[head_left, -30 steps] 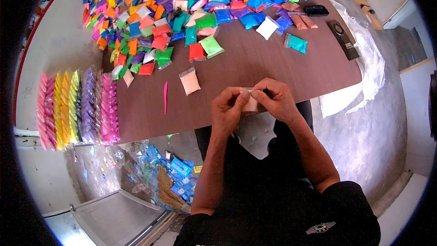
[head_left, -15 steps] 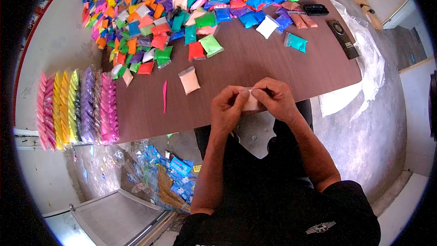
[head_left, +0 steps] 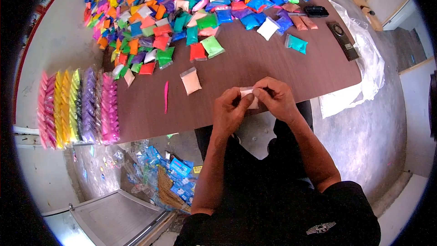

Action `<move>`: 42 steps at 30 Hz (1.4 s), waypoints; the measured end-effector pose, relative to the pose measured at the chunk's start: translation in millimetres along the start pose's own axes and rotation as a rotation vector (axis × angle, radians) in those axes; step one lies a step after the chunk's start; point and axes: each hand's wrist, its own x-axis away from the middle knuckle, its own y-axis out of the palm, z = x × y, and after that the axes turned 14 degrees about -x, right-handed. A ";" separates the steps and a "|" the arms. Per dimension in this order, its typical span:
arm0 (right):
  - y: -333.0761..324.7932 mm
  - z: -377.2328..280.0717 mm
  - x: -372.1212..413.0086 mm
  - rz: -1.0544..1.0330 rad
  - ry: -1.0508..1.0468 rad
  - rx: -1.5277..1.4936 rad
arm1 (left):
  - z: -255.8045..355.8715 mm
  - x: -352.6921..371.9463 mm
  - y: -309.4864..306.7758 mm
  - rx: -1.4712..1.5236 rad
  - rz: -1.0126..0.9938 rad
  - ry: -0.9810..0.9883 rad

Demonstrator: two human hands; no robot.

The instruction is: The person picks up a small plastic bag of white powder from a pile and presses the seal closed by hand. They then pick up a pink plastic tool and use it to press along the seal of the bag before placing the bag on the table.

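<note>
At the table's front edge, my left hand (head_left: 230, 109) and my right hand (head_left: 275, 98) pinch the top of a small clear bag with pale pink contents (head_left: 254, 104). Both thumbs and forefingers sit close together on its upper edge, and the fingers partly cover the bag. To the left of my hands, a similar bag of peach-coloured clay (head_left: 191, 82) lies flat on the brown table (head_left: 141, 100). Farther left is a pink plastic knife (head_left: 166, 97).
A large heap of colourful small bags (head_left: 173, 13) covers the back of the table. Twisted, wrapped coloured packs (head_left: 77, 107) line its left end. On the right lie a black-and-gold device (head_left: 342, 41), a black object (head_left: 316, 11) and a teal bag (head_left: 296, 44). A broom (head_left: 168, 187) rests below.
My left hand has shifted slightly along the bag's top edge, its thumb now lower, and more of the bag shows between my hands. The things on the table keep their places.
</note>
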 end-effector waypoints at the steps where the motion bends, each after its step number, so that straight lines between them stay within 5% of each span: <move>1: -0.3 -1.3 1.0 0.002 -0.001 0.000 | 3.4 0.3 0.7 0.000 -0.001 0.001; 3: 0.0 -4.5 2.8 0.048 0.129 -0.080 | 11.2 1.2 3.0 0.093 0.018 0.010; 34: -3.4 11.0 3.4 0.046 0.108 -0.044 | 15.4 0.3 3.3 0.170 0.032 -0.077; 37: -2.5 9.8 3.1 0.091 0.065 -0.121 | 11.5 -3.6 9.5 0.144 0.041 0.037; 42: -2.1 5.9 3.4 0.052 0.136 -0.153 | 16.1 -1.8 -2.2 -0.026 -0.031 -0.054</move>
